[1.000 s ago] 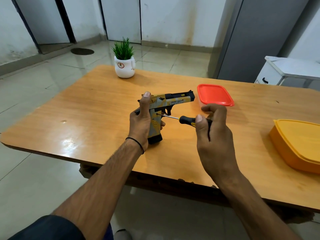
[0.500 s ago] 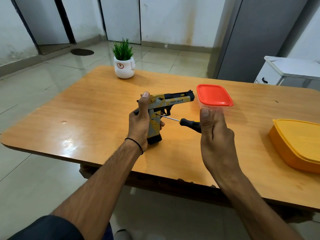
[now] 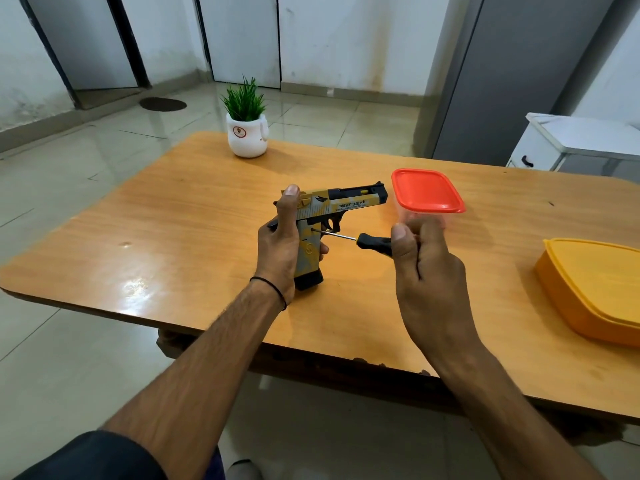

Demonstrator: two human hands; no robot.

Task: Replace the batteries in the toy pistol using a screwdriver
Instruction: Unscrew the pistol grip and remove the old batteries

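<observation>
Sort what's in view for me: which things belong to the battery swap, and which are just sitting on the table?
Part of the job:
toy pistol, held upright
screwdriver, tip against the pistol's handle

Just lying about:
red-lidded tub
orange lidded box
potted plant
Whether either container holds batteries cannot be seen.

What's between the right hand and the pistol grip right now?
In the head view, only the screwdriver: its shaft bridges the right hand and toy pistol.
</observation>
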